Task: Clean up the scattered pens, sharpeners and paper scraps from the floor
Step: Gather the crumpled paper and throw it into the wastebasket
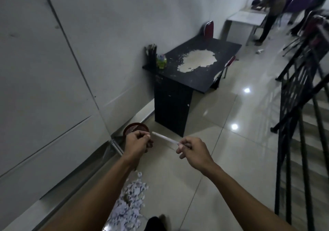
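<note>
R hand [193,152] w/ pen [165,139], above scraps [131,200]

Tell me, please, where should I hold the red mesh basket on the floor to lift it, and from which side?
Probably the top rim of the red mesh basket. It stands upright by the wall with its mouth open upward, so come from above on the side away from the wall. The left hand is closest but seems closed on something; the right hand holds a pen.

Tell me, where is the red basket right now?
The red basket sits on the floor by the wall, just behind the left hand, at the near side of the black desk.
</note>
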The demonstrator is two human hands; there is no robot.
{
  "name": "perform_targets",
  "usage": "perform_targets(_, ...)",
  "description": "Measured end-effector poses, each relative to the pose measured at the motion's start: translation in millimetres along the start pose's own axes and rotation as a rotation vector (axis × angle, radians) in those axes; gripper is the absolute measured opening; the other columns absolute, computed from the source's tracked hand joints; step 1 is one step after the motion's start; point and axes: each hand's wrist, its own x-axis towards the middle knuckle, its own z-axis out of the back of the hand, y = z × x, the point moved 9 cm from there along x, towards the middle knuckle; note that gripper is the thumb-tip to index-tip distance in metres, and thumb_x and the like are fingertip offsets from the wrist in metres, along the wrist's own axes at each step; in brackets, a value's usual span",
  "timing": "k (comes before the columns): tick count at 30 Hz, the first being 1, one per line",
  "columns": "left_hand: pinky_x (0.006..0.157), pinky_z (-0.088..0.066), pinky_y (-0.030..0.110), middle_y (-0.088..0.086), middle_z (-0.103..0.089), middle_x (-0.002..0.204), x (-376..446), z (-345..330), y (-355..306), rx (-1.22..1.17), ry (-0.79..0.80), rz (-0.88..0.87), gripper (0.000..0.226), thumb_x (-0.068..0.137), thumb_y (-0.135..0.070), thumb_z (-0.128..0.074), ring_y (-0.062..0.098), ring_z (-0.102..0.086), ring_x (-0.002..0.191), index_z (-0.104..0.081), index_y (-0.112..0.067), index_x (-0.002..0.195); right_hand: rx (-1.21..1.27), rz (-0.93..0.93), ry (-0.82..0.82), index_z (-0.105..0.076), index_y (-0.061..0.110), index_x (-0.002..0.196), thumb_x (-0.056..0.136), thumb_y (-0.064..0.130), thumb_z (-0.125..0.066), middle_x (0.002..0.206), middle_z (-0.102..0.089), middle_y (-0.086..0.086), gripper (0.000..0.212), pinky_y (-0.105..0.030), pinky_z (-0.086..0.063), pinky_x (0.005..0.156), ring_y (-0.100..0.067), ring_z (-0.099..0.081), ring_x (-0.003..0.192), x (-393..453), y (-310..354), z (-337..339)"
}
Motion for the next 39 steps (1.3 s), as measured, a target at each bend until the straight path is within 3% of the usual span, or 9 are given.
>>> perform_targets(5, 0.053, -0.045, 0.029, 0.011, -0.065, 0.069, 96.9, -35.7, -35.1, 0.002, -0.001, -0.039, 0.015, 0.092, -0.003, -0.056, 0.015, -0.058, 0.052, -0.063, -0.009, 0.079, -0.008, 0.054, -0.001, -0.063, 0.008, 0.103, 0.096, 0.007, -0.054, 0.082, -0.072, -0.006, 0.012, -0.014, -0.049, 0.058, -0.012, -0.065, 0.065, 93.4, 16.1, 27.2)
perform_targets(9, 0.060, -0.047, 0.036, 0.015, -0.067, 0.077, 184.6, -60.9, -64.7, -0.013, 0.017, -0.036, 0.014, 0.091, -0.004, -0.056, 0.024, -0.060, 0.064, -0.063, -0.010, 0.081, 0.005, 0.044, -0.021, -0.058, 0.009, 0.103, 0.095, 0.006, -0.055, 0.083, -0.072, -0.005, 0.009, -0.018, -0.052, 0.059, -0.016, -0.068, 0.072, 177.9, 30.5, 47.9)
perform_targets(16, 0.043, -0.041, 0.016, 0.012, -0.064, 0.081, 318.3, -92.5, -154.6, 0.064, 0.014, -0.107, 0.017, 0.092, -0.003, -0.053, 0.020, -0.060, 0.069, -0.059, -0.013, 0.080, -0.037, 0.065, -0.145, -0.065, 0.012, 0.092, 0.092, 0.011, -0.061, 0.077, -0.073, 0.002, 0.004, -0.014, -0.050, 0.055, -0.012, -0.069, 0.062, 338.9, 87.8, 88.9)
perform_targets(24, 0.040, -0.038, 0.010, 0.009, -0.063, 0.080, 435.9, -110.0, -221.7, 0.125, -0.028, -0.164, 0.016, 0.091, -0.003, -0.054, 0.017, -0.059, 0.068, -0.060, -0.014, 0.081, 0.012, 0.149, -0.215, -0.065, 0.025, 0.081, 0.090, 0.015, -0.064, 0.068, -0.071, 0.005, 0.013, -0.037, -0.061, 0.071, -0.008, -0.068, 0.060, 488.3, 138.2, 97.8)
perform_targets(29, 0.051, -0.041, 0.020, 0.007, -0.067, 0.082, 525.6, -121.4, -249.7, 0.198, -0.092, -0.181, 0.014, 0.090, -0.010, -0.058, 0.020, -0.064, 0.075, -0.063, -0.019, 0.081, -0.035, 0.230, -0.217, -0.062, 0.034, 0.074, 0.085, 0.026, -0.065, 0.072, -0.070, 0.007, 0.014, -0.045, -0.059, 0.070, -0.018, -0.068, 0.073, 611.2, 158.4, 94.0)
perform_targets(33, 0.048, -0.042, 0.018, 0.011, -0.068, 0.085, 591.3, -120.3, -265.8, 0.203, -0.176, -0.127, 0.010, 0.090, -0.009, -0.059, 0.022, -0.065, 0.075, -0.065, -0.014, 0.084, -0.146, 0.296, -0.199, -0.067, 0.035, 0.086, 0.086, 0.033, -0.064, 0.080, -0.070, 0.009, 0.004, -0.041, -0.058, 0.070, -0.020, -0.066, 0.081, 704.5, 178.8, 88.9)
perform_targets(36, 0.044, -0.041, 0.012, 0.011, -0.067, 0.088, 629.5, -117.3, -272.0, 0.197, -0.221, -0.080, 0.007, 0.090, -0.007, -0.059, 0.021, -0.065, 0.075, -0.065, -0.011, 0.088, -0.289, 0.377, -0.185, -0.070, 0.028, 0.101, 0.092, 0.028, -0.061, 0.094, -0.072, 0.002, 0.013, -0.039, -0.057, 0.076, -0.021, -0.065, 0.089, 757.3, 196.9, 83.0)
perform_targets(39, 0.047, -0.042, 0.015, 0.010, -0.069, 0.086, 662.6, -108.1, -278.9, 0.196, -0.292, -0.034, 0.008, 0.089, -0.007, -0.059, 0.019, -0.066, 0.070, -0.067, -0.010, 0.089, -0.398, 0.424, -0.108, -0.070, 0.023, 0.108, 0.095, 0.023, -0.055, 0.104, -0.071, -0.003, 0.020, -0.040, -0.055, 0.078, -0.027, -0.065, 0.096, 812.7, 209.7, 67.0)
